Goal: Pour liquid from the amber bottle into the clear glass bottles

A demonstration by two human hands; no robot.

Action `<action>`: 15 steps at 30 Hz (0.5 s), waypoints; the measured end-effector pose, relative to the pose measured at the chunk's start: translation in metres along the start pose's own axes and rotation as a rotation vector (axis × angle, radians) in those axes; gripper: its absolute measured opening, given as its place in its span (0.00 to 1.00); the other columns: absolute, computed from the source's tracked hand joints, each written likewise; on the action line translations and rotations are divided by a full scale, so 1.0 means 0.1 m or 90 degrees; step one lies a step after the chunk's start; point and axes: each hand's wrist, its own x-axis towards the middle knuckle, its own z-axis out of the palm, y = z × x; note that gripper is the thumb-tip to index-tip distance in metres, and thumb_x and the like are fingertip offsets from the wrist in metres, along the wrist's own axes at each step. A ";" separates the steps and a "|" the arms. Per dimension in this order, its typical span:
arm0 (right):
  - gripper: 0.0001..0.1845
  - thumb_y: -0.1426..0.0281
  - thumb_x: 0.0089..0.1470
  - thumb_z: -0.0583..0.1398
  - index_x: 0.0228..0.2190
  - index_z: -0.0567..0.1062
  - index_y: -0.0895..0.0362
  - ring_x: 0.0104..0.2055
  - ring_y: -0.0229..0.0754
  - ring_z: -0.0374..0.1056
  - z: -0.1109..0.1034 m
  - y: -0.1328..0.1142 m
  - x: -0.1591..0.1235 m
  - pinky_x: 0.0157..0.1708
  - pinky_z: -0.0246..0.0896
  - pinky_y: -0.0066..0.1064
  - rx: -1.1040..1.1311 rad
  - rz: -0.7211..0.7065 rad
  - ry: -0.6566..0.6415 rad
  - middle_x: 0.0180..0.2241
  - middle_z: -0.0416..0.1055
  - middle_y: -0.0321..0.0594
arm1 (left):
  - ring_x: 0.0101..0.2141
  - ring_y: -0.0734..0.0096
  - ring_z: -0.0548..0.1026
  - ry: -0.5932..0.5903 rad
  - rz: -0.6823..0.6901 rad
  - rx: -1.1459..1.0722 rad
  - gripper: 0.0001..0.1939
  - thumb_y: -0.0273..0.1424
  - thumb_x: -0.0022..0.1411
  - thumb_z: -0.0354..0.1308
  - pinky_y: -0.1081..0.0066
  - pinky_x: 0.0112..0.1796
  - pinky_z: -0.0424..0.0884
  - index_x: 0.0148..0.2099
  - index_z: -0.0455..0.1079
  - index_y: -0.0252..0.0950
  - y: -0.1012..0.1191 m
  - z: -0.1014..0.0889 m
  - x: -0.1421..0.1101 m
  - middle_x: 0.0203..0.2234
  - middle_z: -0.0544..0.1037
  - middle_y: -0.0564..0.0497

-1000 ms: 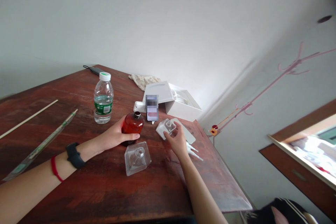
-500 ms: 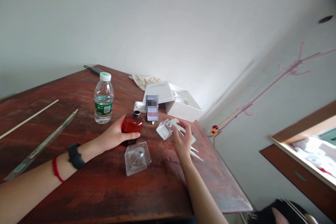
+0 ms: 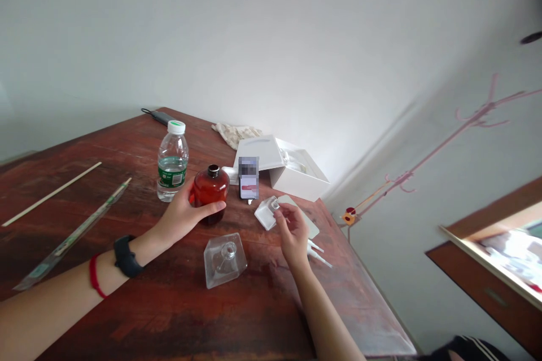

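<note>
We hold the amber bottle [image 3: 210,194] steady, wrapped inside our left grip [image 3: 182,219], while our right grip [image 3: 292,234] pinches gently at the neck of the clear square bottle [image 3: 266,215] just ahead of it.

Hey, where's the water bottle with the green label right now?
In the head view, the plastic water bottle stands just left of the amber glass bottle held in the left hand.

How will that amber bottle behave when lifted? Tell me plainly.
The amber bottle looks like smooth glass, so it is probably heavy for its size, slippery and fragile. Its rounded body would likely roll if laid on the wooden table. The left hand wrapped around it suggests a full-hand grip suits it.
</note>
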 end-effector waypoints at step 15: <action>0.48 0.59 0.50 0.78 0.66 0.66 0.45 0.63 0.55 0.72 0.46 -0.47 0.11 0.60 0.73 0.49 0.231 -0.062 -0.424 0.64 0.72 0.48 | 0.51 0.43 0.82 -0.106 -0.010 -0.018 0.41 0.50 0.48 0.80 0.54 0.51 0.81 0.59 0.72 0.38 0.20 -0.01 -0.12 0.51 0.84 0.41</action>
